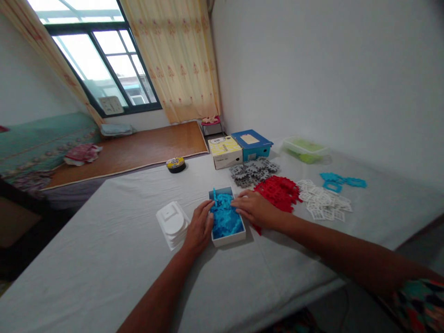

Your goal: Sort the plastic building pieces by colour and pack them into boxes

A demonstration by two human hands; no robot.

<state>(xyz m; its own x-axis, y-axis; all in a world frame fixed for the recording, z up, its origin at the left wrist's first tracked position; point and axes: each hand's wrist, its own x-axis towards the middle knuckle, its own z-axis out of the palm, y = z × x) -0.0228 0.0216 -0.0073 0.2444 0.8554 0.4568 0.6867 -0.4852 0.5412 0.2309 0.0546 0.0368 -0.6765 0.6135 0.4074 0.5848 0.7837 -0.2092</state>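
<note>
A small white box (229,239) on the table holds a heap of blue plastic pieces (227,217). One thin blue piece (214,197) stands upright near its far left corner. My left hand (200,225) lies along the left wall, thumb and forefinger apart, fingertips at the rim by that upright piece. Over the right rim reaches my right hand (255,208), its fingers stretched out and touching the edge of the blue heap. Whether either hand grips a single piece is hard to see. Left of the box lies a stack of white plastic plates (172,222).
Behind my right hand are red pieces (279,192), grey gear-like pieces (255,171) and white lattice pieces (324,201). Farther off stand a yellow-white box (225,152), a blue box (253,143), a clear tub (305,149) and a round black-yellow tin (176,165). Loose blue frames (342,180) lie right.
</note>
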